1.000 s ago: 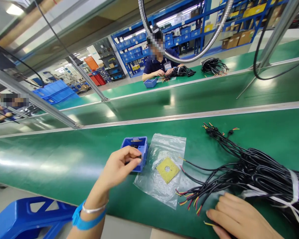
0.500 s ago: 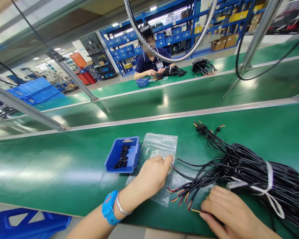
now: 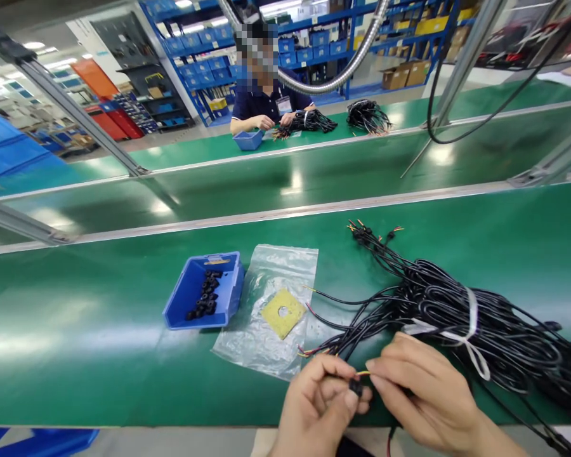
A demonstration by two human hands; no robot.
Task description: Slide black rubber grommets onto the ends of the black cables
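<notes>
My left hand [image 3: 311, 406] is closed, pinching a small black cable grommet [image 3: 356, 386] between thumb and fingers, near the front edge of the table. Right beside it, my right hand [image 3: 423, 390] pinches a cable's thin yellow wire [image 3: 363, 373], whose tip reaches the grommet. Whether the wire has entered the grommet cannot be made out. A bundle of black cables [image 3: 438, 298], tied with a white strap [image 3: 472, 314], lies behind and right of my hands, several bare coloured ends pointing left. More black grommets [image 3: 204, 298] lie in a blue bin [image 3: 231, 298] at the left.
A clear plastic bag [image 3: 247, 346] lies by the bin, with a yellow square pad [image 3: 292, 311] on it. Across the raised metal rail [image 3: 276, 214], a co-worker [image 3: 266, 105] sits at another green bench with cable bundles. A metal hose [image 3: 333, 86] hangs overhead.
My left hand has come off the plastic bag, down and right to my right hand, and the grommet now shows in it. The yellow pad is uncovered. The view has shifted slightly.
</notes>
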